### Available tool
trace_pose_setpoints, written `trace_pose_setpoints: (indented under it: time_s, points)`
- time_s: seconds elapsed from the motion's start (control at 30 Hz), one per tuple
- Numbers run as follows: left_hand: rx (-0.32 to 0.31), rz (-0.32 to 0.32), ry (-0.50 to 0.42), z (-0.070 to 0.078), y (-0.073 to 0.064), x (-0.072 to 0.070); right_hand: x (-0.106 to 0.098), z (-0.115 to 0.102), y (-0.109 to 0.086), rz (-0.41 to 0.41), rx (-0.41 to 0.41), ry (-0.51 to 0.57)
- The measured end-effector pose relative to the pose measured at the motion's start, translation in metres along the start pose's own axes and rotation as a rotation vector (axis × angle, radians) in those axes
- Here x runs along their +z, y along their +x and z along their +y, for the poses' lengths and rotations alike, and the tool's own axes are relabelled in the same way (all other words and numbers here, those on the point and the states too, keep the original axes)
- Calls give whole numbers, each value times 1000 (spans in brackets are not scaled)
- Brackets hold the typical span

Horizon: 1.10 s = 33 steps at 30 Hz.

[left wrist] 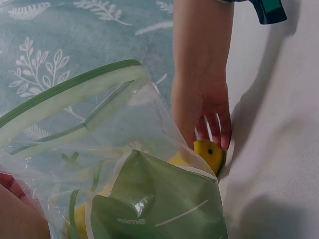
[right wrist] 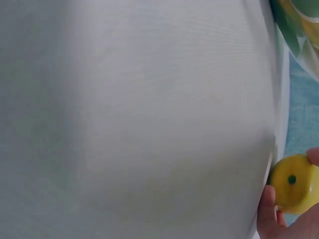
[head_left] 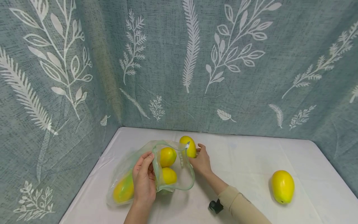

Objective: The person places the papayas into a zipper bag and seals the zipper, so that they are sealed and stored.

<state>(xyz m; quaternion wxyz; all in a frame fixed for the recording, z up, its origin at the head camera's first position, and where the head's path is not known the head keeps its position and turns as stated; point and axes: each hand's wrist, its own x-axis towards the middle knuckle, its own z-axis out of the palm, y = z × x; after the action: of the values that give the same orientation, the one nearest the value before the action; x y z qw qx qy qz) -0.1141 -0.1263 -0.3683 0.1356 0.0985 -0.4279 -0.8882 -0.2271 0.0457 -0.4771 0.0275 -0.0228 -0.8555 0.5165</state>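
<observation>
The left hand point(head_left: 144, 179) pinched the near lip of a clear zip bag point(head_left: 134, 174), thumb and fingers curled over the green seal strip so the mouth stood open toward three o'clock. The bag lay on its side on the white table point(head_left: 246, 161), at about seven o'clock from the table's middle. Inside it three yellow mangoes showed: one deep in the bag at eight o'clock point(head_left: 123, 188), and two nearer the mouth point(head_left: 167, 156).

The right hand point(head_left: 202, 161) curled round a fourth mango point(head_left: 188, 145) at the bag's far rim, at about one o'clock from the opening. The wrist views showed the fingers point(left wrist: 219, 130) wrapped over its stem end point(right wrist: 293, 181), the fruit touching the table. A fifth mango point(head_left: 282, 186) lay alone at four o'clock, well apart from both hands.

By my judgement the mangoes were firm and smooth-skinned, likely a little slippery and apt to roll, so a full wrap round the widest part would hold better than a fingertip pinch. The bag looked thin, limp and slick, and with fruit inside it would sag. It seemed best taken by the stiffer seal strip, as the left hand did
</observation>
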Motion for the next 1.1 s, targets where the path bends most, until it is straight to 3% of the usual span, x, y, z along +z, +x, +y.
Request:
trace_pose_setpoints:
  time_s: [0.13,0.47,1.1]
  points:
    - [-2,2,-12,0,0,0,-3,3,-1,-18,6,24]
    - [-1,0,-15,0,0,-2,0,8,0,5,-93,8]
    - [-9,23,3,-3,1,-3,-3,12,6,74,-69,81]
